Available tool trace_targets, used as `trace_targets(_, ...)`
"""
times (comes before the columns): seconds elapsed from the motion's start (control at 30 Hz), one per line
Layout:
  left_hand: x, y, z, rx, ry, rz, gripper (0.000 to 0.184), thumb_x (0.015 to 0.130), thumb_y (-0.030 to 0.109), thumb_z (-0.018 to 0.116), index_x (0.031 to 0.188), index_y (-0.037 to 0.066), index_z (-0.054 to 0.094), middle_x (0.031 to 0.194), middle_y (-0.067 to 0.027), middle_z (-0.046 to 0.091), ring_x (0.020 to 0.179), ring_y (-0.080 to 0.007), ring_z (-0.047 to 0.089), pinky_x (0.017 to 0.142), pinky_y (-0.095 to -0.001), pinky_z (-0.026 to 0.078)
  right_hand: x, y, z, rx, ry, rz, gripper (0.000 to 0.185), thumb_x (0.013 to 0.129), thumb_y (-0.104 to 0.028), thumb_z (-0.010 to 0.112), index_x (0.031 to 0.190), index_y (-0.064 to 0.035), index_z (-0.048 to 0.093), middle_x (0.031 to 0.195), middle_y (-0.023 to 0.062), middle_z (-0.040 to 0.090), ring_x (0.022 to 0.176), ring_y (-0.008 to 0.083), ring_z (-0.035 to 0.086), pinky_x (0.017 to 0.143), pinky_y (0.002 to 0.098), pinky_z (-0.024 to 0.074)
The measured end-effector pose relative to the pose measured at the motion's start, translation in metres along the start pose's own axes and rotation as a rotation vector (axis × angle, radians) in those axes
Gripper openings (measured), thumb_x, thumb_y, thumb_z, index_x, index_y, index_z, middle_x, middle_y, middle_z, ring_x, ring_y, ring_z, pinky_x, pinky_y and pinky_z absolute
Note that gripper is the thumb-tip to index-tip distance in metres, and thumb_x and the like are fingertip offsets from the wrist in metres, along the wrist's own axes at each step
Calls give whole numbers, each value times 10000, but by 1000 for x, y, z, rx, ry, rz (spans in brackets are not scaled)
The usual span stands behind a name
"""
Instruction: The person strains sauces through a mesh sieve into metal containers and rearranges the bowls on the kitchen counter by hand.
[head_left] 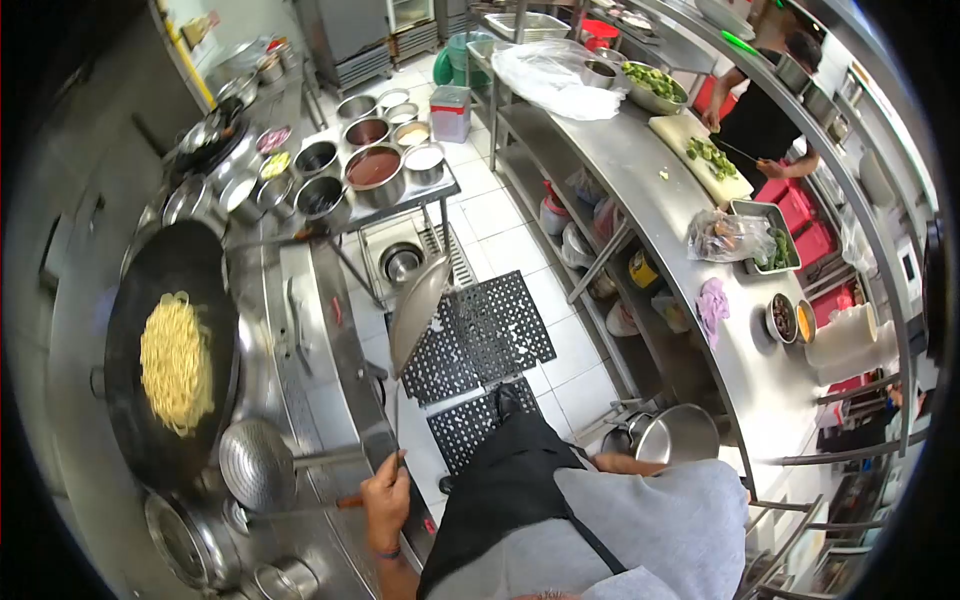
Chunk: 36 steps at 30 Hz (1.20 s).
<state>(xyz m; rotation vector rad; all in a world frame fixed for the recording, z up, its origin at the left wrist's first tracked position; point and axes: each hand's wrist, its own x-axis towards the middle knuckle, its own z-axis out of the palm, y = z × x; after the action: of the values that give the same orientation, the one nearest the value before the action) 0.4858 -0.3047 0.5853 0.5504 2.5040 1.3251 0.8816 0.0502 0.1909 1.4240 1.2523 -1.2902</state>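
My left hand (386, 502) is closed round the thin handle of a wide metal skimmer (420, 312), whose round head is raised over the aisle. Just left of that hand lies the wooden handle of a perforated ladle (258, 466); its bowl rests beside a big dark wok (226, 345). A mound of pale noodles (176, 365) sits in the wok. At my right side only part of the arm shows near a large steel pot (678, 436), and the fingers of my right hand are hidden.
Steel pots of sauces (375, 168) stand on a low table ahead. Black perforated mats (480, 335) cover the tiled floor. On the right counter (640, 165) are a cutting board (690, 150) and bowls; a co-worker (760, 125) cuts green vegetables there with a knife.
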Motion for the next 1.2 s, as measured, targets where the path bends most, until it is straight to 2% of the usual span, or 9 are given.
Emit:
trace_targets(0.1, 59, -38, 67, 99, -175, -62, 226, 905, 144, 589, 1014, -24, 695, 540, -129, 443, 477, -124, 471, 486, -316, 403, -32, 16, 5, 251, 117, 102, 302, 845, -293, 567, 870, -12, 677, 823, 182, 686, 697, 326, 682, 507, 508, 515)
trace_targets(0.13, 76, -41, 90, 52, -178, -24, 221, 923, 176, 588, 871, -20, 678, 531, -116, 493, 456, -132, 499, 466, -328, 411, -38, 19, 5, 326, 131, 119, 309, 846, -304, 568, 862, -16, 677, 825, 180, 686, 697, 325, 680, 512, 513, 516)
trace_targets(0.27, 141, -23, 145, 55, -400, -223, 309, 964, 237, 581, 740, 25, 601, 549, -10, 542, 423, -106, 506, 399, -291, 402, -53, 11, 3, 537, 152, 159, 337, 849, -349, 572, 830, -29, 678, 829, 174, 683, 699, 322, 672, 534, 535, 518)
trace_targets(0.5, 229, -21, 202, -191, -607, -455, 283, 994, 265, 562, 947, 3, 658, 580, -7, 531, 401, -88, 474, 356, -253, 390, -62, -81, -53, 540, 233, 144, 395, 855, -426, 579, 773, -53, 678, 836, 163, 677, 702, 317, 658, 573, 572, 522)
trace_targets(0.63, 270, -21, 206, -345, -593, -551, 273, 990, 247, 560, 948, -6, 652, 575, -7, 514, 398, -90, 474, 349, -260, 399, 70, -129, -118, -59, 649, -364, 381, 891, -340, 549, 874, 13, 694, 888, 234, 673, 763, 277, 682, 674, 387, 545)
trace_targets(0.77, 317, -54, 213, -369, -552, -583, 274, 975, 231, 561, 847, -1, 629, 575, -22, 521, 386, -114, 479, 346, -278, 407, -7, -268, -182, 578, 335, -365, 377, 907, -303, 557, 1175, -56, 655, 968, 128, 685, 776, 230, 688, 617, 404, 557)
trace_targets(0.83, 337, -71, 219, -325, -501, -539, 239, 947, 189, 558, 786, 18, 604, 575, -28, 524, 381, -127, 480, 342, -288, 400, -6, -311, -204, 536, 351, -414, 412, 910, -295, 579, 1264, -85, 606, 1005, 89, 686, 767, 217, 689, 578, 390, 564)
trace_targets(1.03, 374, -85, 228, -445, -334, -669, 227, 943, 189, 563, 770, 43, 582, 565, -19, 509, 380, -126, 465, 336, -296, 395, -60, -428, -289, 390, 381, -574, 328, 908, -278, 614, 1127, -35, 643, 918, 83, 642, 739, 191, 659, 543, 353, 555)
trace_targets(1.2, 381, -93, 240, -478, -274, -717, 255, 951, 201, 550, 758, 35, 571, 563, -39, 525, 398, -144, 500, 345, -296, 410, -174, -531, -393, 656, 355, -802, 162, 943, -197, 581, 976, -53, 647, 804, 13, 620, 649, 109, 602, 513, 274, 517)
